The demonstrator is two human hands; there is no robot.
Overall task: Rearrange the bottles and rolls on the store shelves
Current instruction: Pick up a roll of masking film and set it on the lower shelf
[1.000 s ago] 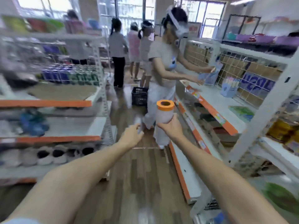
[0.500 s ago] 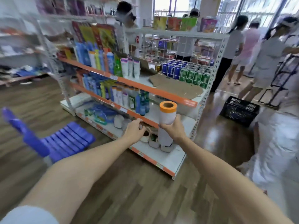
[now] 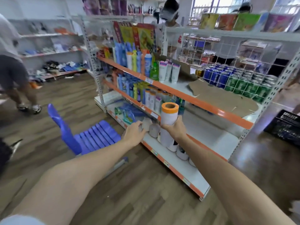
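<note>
One roll (image 3: pixel 169 116), white with an orange top rim, stands upright in the right hand (image 3: pixel 174 129). The fingers wrap its lower half, so the open core pokes up well above the knuckles. It's held out in front of the shelf unit (image 3: pixel 203 103), level with the gap under the middle orange-edged shelf, right beside the small bottles (image 3: pixel 153 99) there.

The left hand (image 3: pixel 134 133) is stretched out just to the left of it, fingers curled around something pale and blurry; it looks like another roll, but I honestly can't tell. More rolls (image 3: pixel 180 152) sit on the bottom shelf, right below the right wrist.

Versus half a second ago: both hands sit about the same way, the roll is just as upright, and the grip hasn't changed. The view has swung a bit left and closer, so the shelf looks bigger and the blue chair (image 3: pixel 90 137) has slid toward the middle. A person (image 3: pixel 14 70) now shows at the far left, and the black crate (image 3: pixel 287 125) has ended up at the right edge.
</note>
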